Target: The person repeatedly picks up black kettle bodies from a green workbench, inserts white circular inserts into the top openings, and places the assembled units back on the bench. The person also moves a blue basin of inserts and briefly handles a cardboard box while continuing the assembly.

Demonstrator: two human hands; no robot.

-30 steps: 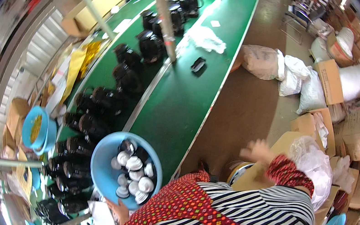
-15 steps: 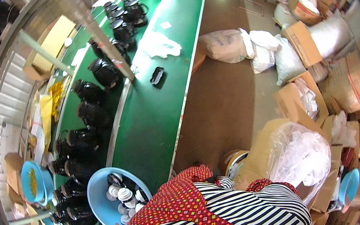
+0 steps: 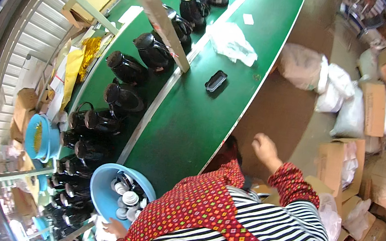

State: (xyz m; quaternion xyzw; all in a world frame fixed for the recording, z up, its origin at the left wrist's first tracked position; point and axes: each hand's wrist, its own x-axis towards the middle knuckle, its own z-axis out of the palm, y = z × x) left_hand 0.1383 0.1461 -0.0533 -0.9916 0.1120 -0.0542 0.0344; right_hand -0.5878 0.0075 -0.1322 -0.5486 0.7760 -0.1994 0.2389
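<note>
My right hand point(image 3: 266, 151) is out in front of me above the brown floor, right of the green bench. Its fingers are loosely curled, with nothing visible in them. My left hand point(image 3: 115, 228) is low at the near side of a light blue basin point(image 3: 100, 191), fingers stretched out beside white plastic point(image 3: 103, 234); I see nothing held. White round caps point(image 3: 129, 198) and black parts lie inside the basin. Farther along the green bench point(image 3: 172, 127) rests a black oblong plastic part point(image 3: 216, 82) with a hollow middle, touched by neither hand.
Several black kettle-like jugs point(image 3: 152, 50) stand in rows on the bench's left strip. A metal post point(image 3: 167, 23) rises there, near a clear plastic bag point(image 3: 233, 42). Blue tubs point(image 3: 42, 139) are at far left. White sacks point(image 3: 349, 113) and cardboard boxes point(image 3: 340, 161) crowd the right side.
My view has turned, so the bench now slants to the right. My right hand has come out over the floor, away from the open box. My left hand now shows beside the basin.
</note>
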